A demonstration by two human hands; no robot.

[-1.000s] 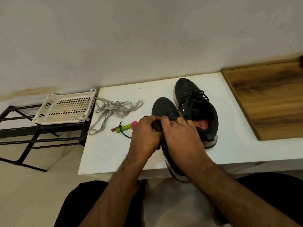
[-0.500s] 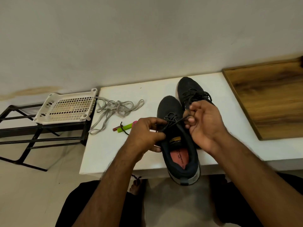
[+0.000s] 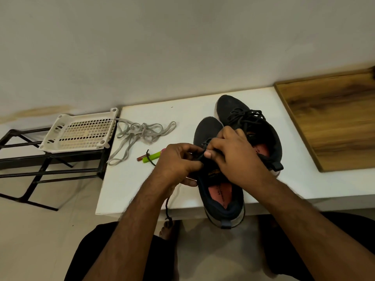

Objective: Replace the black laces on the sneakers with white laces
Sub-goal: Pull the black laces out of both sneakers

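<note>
Two black sneakers stand on the white table (image 3: 129,185). The near sneaker (image 3: 221,191) has its heel over the table's front edge; the far sneaker (image 3: 241,112) behind it still carries its tied black laces. Over the near sneaker's lacing, my left hand (image 3: 178,161) and my right hand (image 3: 233,155) both pinch its black lace (image 3: 199,157). A loose end of that lace hangs below my left hand past the table edge. The pale grey-white laces (image 3: 142,132) lie in a loose tangle on the table to the left.
A green and pink pen-like item (image 3: 151,157) and a small brown tube lie left of my left hand. A white perforated plastic tray (image 3: 81,132) sits on a black metal rack (image 3: 26,159) left of the table. A wooden board (image 3: 334,122) adjoins the table's right side.
My right hand has come back down from beside the far sneaker to the near sneaker's lacing, meeting my left hand. The near sneaker has stayed with its heel over the edge.
</note>
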